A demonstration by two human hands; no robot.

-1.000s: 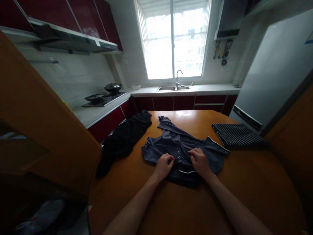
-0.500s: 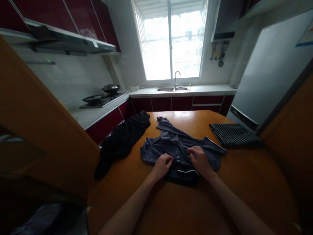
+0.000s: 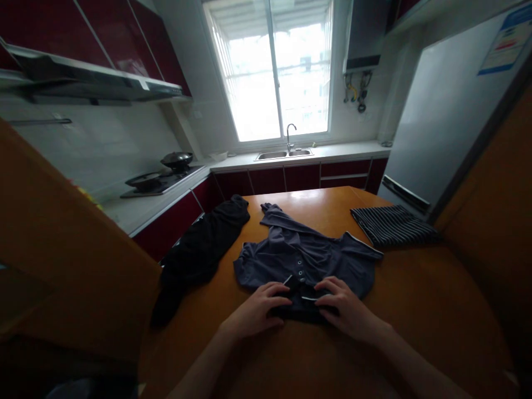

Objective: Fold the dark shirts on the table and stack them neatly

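Note:
A dark grey-blue short-sleeved shirt (image 3: 282, 252) with white piping and several snap buttons lies front up on the wooden table, its collar (image 3: 305, 310) toward me. My left hand (image 3: 261, 307) is at the collar's left side, fingers curved over its edge and thumb below. On the other side, my right hand (image 3: 344, 307) has its bent fingers over the white-piped collar edge, thumb lower down. Both hands seem to grip the collar lightly; the cloth under the fingertips is partly hidden. At the far end, part of the shirt is bunched in a narrow strip.
Left of the shirt lies a crumpled black garment (image 3: 203, 244), partly over the table edge. A folded black-and-white striped cloth (image 3: 393, 224) rests at the right. The wooden table (image 3: 432, 310) has rounded edges. Beyond stand a counter with a sink (image 3: 285, 155), a stove (image 3: 162, 180) and a fridge (image 3: 440, 105).
Both hands have come back toward me, from beside the shirt's button placket to the collar. The left collar tip now shows raised. The view has turned slightly.

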